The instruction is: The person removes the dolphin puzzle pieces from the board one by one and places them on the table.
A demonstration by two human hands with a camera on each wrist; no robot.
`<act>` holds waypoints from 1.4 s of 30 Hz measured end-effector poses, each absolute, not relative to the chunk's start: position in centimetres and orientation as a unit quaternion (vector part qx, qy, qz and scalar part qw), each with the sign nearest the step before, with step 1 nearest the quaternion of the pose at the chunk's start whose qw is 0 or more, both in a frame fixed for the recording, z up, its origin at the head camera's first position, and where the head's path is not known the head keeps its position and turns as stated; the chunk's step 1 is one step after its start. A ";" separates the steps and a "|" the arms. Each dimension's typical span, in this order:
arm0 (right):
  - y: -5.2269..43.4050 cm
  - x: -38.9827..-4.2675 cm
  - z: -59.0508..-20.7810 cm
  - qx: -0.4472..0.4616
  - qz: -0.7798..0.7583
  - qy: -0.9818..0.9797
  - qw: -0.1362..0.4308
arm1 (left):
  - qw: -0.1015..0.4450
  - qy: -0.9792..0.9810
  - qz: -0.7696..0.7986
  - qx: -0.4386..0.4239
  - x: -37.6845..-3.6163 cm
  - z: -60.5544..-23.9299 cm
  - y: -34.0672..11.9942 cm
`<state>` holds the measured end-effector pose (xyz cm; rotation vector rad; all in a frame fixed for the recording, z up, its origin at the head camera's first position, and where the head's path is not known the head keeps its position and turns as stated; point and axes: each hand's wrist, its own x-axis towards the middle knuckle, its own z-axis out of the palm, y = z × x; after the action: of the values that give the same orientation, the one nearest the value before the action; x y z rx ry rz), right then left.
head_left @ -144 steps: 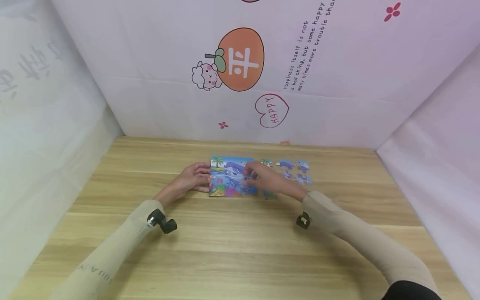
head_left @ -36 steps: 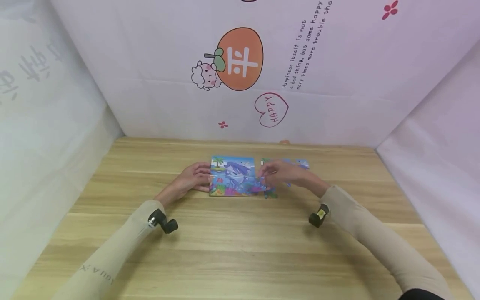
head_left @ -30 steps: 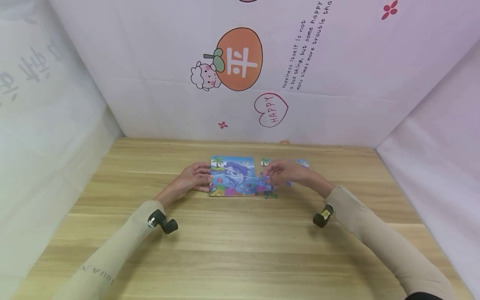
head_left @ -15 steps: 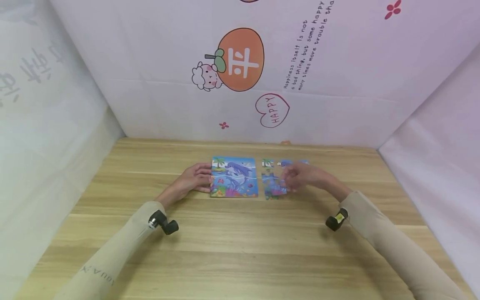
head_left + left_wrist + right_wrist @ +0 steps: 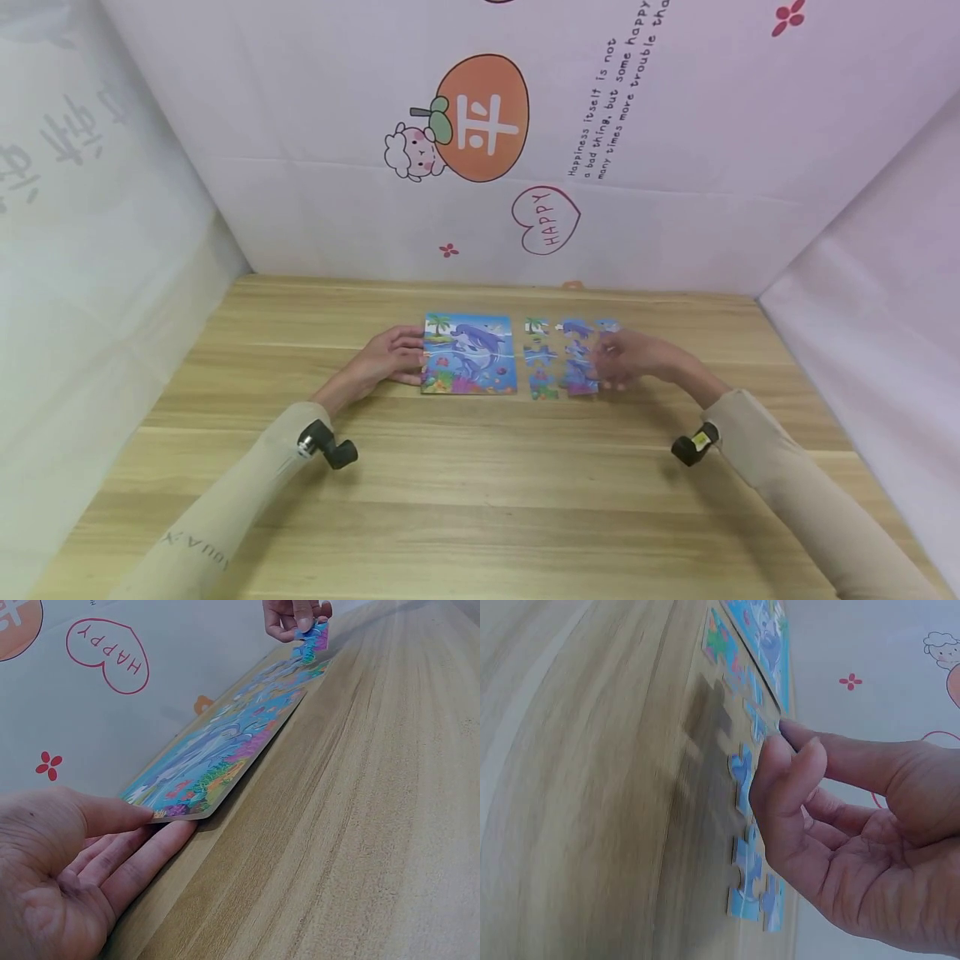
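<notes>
Pink-white sheets w/ cartoon prints, an orange fruit drawing (image 5: 482, 118) and a "HAPPY" heart (image 5: 546, 220), are hanging around a wooden tabletop (image 5: 480, 500) on three sides. Toward the far edge of the tabletop, about mid-width, a puzzle board (image 5: 468, 353) w/ a dolphin picture is lying flat. The person's left hand (image 5: 384, 358) is resting at the board's left edge, fingers straight and relaxed, thumb on top of the near-left corner and fingertips (image 5: 169, 836) lying along the wood beside it, as the left wrist view is showing. Just right of the board, loose puzzle pieces (image 5: 543, 354) are lying spread in rows, apart from each other. The right hand (image 5: 630, 360) is hovering at the right end of that group, thumb and forefinger pinching one blue-purple piece (image 5: 313, 639), which is standing tilted off the wood approx. above the nearer pieces. In the right wrist view the fingers (image 5: 780, 787) are curling inward, w/ more loose pieces on the wood beneath them. Both sleeves are beige, and small black cameras are sitting at each wrist.
</notes>
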<state>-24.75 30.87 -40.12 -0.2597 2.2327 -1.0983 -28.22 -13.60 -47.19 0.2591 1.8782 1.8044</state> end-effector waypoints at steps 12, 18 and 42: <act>30.5 -24.1 -40.8 -0.066 -0.341 0.898 0.269 | 0.260 0.695 0.663 0.096 -28.2 -47.1 -13.4; 30.0 -23.9 -41.2 -0.047 -0.320 0.910 0.258 | 0.259 0.696 0.664 0.089 -28.1 -47.1 -13.5; 30.1 -23.5 -41.1 -0.027 -0.299 0.923 0.239 | 0.260 0.696 0.663 0.088 -28.1 -46.9 -13.4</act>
<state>-23.55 30.09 -41.08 -0.0733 2.5280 -0.8183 -28.15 -13.43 -46.91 0.2377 1.8863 1.7963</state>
